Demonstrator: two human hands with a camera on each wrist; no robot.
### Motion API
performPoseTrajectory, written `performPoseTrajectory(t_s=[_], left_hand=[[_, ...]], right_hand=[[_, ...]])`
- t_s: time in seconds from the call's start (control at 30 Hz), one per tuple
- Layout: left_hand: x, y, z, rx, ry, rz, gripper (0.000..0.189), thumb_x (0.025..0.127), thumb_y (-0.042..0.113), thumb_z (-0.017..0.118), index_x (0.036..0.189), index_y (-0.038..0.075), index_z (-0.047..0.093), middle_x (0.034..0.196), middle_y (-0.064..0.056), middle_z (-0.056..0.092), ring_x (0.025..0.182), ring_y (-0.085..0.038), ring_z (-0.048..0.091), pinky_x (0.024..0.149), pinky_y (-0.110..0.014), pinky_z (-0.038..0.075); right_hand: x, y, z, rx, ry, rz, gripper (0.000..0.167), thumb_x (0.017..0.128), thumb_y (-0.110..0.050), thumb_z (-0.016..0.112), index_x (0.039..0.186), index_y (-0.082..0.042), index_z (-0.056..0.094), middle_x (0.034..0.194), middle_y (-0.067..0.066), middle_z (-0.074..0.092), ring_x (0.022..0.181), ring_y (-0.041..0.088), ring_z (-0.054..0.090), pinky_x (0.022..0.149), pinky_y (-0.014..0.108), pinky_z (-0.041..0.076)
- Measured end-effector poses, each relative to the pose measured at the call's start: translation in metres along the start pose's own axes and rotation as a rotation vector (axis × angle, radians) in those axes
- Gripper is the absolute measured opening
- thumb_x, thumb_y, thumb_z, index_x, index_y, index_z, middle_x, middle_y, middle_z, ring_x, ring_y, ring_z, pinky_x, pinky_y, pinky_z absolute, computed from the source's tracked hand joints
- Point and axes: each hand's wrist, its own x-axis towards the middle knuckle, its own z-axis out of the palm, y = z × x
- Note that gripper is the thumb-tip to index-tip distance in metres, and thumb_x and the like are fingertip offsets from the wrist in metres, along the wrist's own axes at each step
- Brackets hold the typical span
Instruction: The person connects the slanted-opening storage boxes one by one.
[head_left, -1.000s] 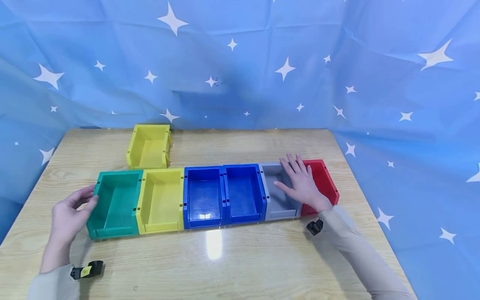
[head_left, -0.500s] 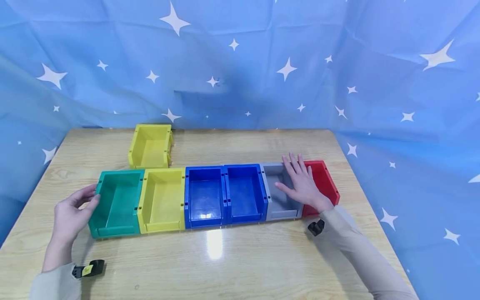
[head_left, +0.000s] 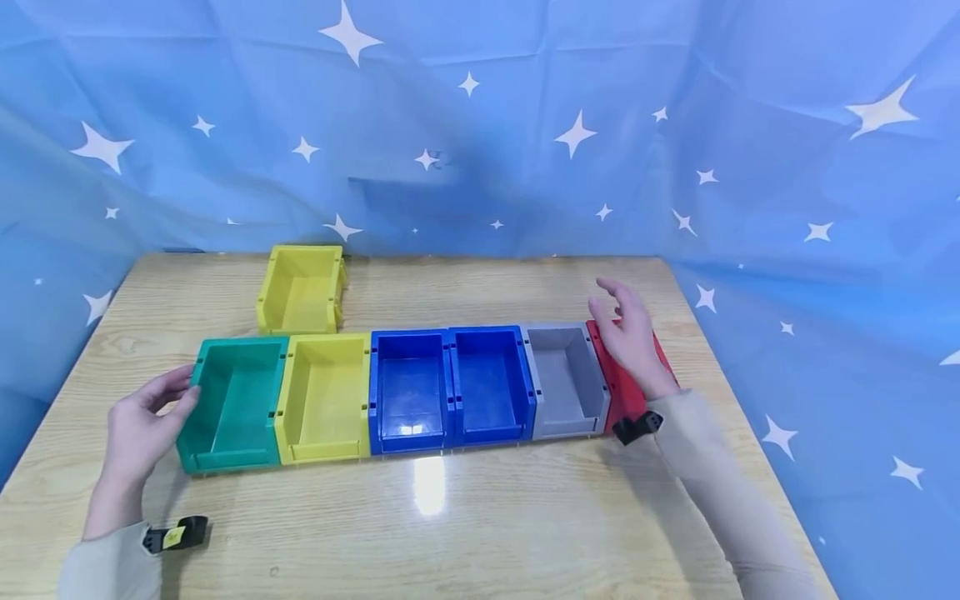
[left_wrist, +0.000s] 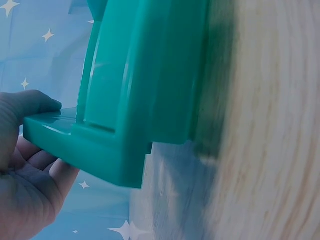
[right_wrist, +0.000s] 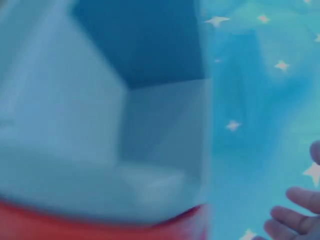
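My left hand pinches the left rim of a green plastic storage bin, thumb on one side and fingers on the other. The left wrist view shows that same grip on the green bin's edge. Over the red bin at the right end of the row, my right hand is raised, fingers loosely bent and holding nothing; it hides part of that bin. The grey bin stands just left of it. In the right wrist view, fingertips show apart from the grey bin.
Between the green and grey bins stand a yellow bin and two blue bins, one left and one right, side by side. Another yellow bin sits behind the row. A starry blue cloth hangs beyond the wooden table.
My right hand has lifted off the grey bin and moved right, over the red bin, its spread fingers now bent. My left hand stays at the green bin.
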Motion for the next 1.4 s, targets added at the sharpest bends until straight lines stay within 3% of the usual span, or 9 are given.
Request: performPoseTrajectory(t_s=[0.27,0.53,0.83,1.1,1.4], left_hand=[[0.001,-0.002,-0.001,0.007,0.001,-0.009,0.034,0.092,0.026,0.060,0.123,0.013,0.063,0.099,0.015,0.059,0.089,0.008,0.053,0.072,0.000,0.039],[0.000,0.000,0.000,-0.018,0.017,0.001,0.034,0.091,0.027,0.060,0.121,0.010,0.064,0.097,0.018,0.059,0.087,0.008,0.054,0.072,0.000,0.039],[0.000,0.003,0.000,-0.016,0.016,0.015,0.036,0.091,0.029,0.060,0.121,0.009,0.064,0.096,0.019,0.058,0.086,0.007,0.054,0.071,-0.001,0.041],[0.000,0.003,0.001,-0.012,0.025,0.027,0.035,0.091,0.029,0.060,0.120,0.009,0.064,0.096,0.016,0.059,0.085,0.006,0.055,0.073,-0.001,0.040],[0.001,0.001,0.001,-0.006,0.021,0.029,0.036,0.091,0.030,0.060,0.120,0.009,0.064,0.098,0.015,0.059,0.085,0.006,0.055,0.073,-0.001,0.041]], right_hand=[[0.038,-0.028,0.002,0.097,-0.046,0.054,0.039,0.096,-0.022,0.054,0.126,0.003,0.054,0.124,0.019,0.055,0.113,0.031,0.051,0.095,0.047,0.043],[0.064,-0.054,0.025,0.185,-0.081,0.046,0.033,0.095,-0.020,0.056,0.120,0.002,0.059,0.118,0.017,0.060,0.107,0.028,0.055,0.093,0.043,0.045],[0.080,-0.076,0.058,0.231,-0.133,0.042,0.030,0.094,-0.020,0.058,0.116,0.000,0.061,0.112,0.014,0.062,0.101,0.024,0.057,0.089,0.035,0.047],[0.087,-0.094,0.083,0.270,-0.190,0.040,0.031,0.094,-0.023,0.058,0.118,-0.004,0.062,0.119,0.009,0.060,0.104,0.021,0.056,0.091,0.034,0.046],[0.096,-0.115,0.119,0.328,-0.236,0.065,0.030,0.094,-0.021,0.059,0.117,-0.003,0.063,0.112,0.008,0.062,0.101,0.019,0.055,0.086,0.031,0.046]])
